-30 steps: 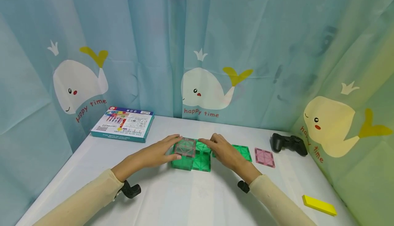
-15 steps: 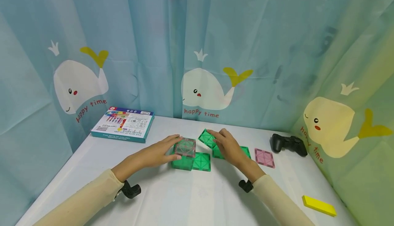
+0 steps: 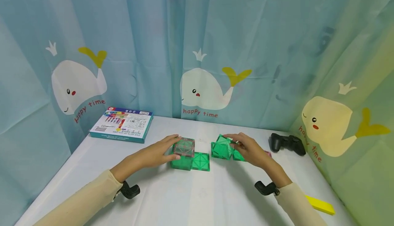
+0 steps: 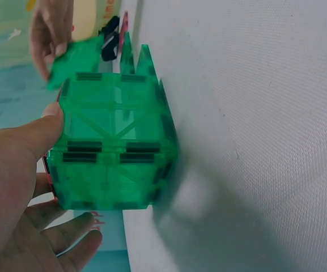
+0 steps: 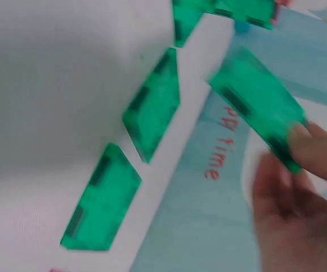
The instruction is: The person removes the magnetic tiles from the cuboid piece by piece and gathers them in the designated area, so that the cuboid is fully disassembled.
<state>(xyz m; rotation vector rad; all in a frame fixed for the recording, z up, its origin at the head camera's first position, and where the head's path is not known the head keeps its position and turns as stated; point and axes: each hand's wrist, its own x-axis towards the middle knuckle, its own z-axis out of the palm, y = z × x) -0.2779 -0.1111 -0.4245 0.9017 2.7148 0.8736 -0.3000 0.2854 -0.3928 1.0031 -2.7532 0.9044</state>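
A small cube of green magnetic tiles (image 3: 181,163) with a pink magnetic tile (image 3: 184,147) on top stands mid-table. My left hand (image 3: 154,154) holds it, thumb on the near side and fingers at the far side; the left wrist view shows the thumb at the cube's edge (image 4: 112,113). One flat green tile (image 3: 201,162) lies against its right side. Between thumb and fingers, my right hand (image 3: 250,150) pinches a loose green magnetic tile (image 5: 259,105), tilted and raised above the table. Below it lie two more green tiles (image 5: 153,107), partly covered in the head view.
A pink tile (image 3: 268,153) peeks out behind the right hand. Farther right sit a black game controller (image 3: 287,144) and a yellow block (image 3: 321,205), partly behind the sleeve. A flat product box (image 3: 121,125) lies back left, before the curtain (image 3: 160,65).
My right hand has pulled a green tile away from beside the cube, lifting it and carrying it right over the other green tiles. The left hand stays on the cube.
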